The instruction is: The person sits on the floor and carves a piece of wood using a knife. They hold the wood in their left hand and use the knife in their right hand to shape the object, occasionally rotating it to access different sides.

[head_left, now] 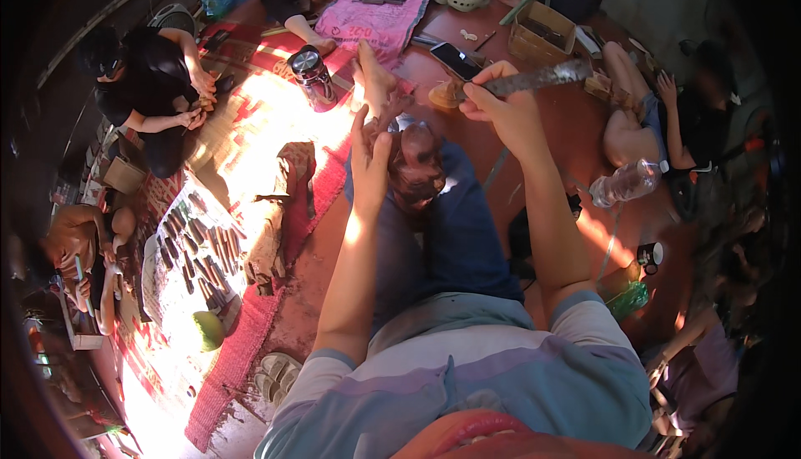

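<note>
My right hand point(499, 108) is raised and closed round the near end of a long, dark, flat blade-like tool point(542, 78), which points right. Its surface looks rough and mottled. My left hand point(369, 158) is upright over my lap, thumb apart from the fingers, round a thin reddish-brown piece point(389, 115) whose kind I cannot make out. Right beside that hand, a dark brown, rounded, glossy lump point(417, 163) sits between my knees. The tool is apart from both brown things. Past my right hand, a phone point(455, 60) lies near a brown shoe point(446, 94).
A steel-lidded jar point(312, 75) stands on the red mat point(221, 392). Left, many dark sticks lie on a pale sheet point(154, 267) near a green fruit point(208, 330). A plastic bottle point(627, 184) and cup point(650, 255) are right. Several people sit around; a box point(534, 46) stands ahead.
</note>
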`<state>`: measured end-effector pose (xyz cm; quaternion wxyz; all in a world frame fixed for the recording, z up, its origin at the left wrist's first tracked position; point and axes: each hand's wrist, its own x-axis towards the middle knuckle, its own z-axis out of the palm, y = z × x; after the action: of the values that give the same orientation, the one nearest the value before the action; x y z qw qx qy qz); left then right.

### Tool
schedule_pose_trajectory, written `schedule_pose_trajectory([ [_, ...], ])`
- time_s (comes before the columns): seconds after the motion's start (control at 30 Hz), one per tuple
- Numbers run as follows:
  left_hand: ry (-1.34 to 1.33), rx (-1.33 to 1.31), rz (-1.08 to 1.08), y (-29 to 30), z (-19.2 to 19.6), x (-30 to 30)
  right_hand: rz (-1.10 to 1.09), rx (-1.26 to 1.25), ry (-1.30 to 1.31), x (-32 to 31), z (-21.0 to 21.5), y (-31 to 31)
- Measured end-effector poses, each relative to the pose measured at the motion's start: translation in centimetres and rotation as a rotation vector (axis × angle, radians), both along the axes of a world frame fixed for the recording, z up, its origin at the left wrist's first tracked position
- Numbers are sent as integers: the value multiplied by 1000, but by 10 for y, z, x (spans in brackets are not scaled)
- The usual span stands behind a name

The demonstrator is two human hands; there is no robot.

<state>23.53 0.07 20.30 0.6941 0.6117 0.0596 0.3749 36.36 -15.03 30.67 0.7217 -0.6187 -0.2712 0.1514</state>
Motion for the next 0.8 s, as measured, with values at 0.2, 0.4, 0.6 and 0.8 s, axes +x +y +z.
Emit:
schedule_pose_trajectory([
  [0.2, 739, 818, 234, -11, -103, -95, -202, -37, 120, 0, -76, -64],
  [0.4, 1167, 253, -23, -19, -130, -202, -204, 58, 270, -9, -105, -76],
  [0.6, 1108, 618, 319, -41, -81, -187, -168, 84, 299, -7, -117, -78],
  [0.8, 332, 184, -236, -85, 38, -109, -178, 155, 185, -5, -101, -69],
])
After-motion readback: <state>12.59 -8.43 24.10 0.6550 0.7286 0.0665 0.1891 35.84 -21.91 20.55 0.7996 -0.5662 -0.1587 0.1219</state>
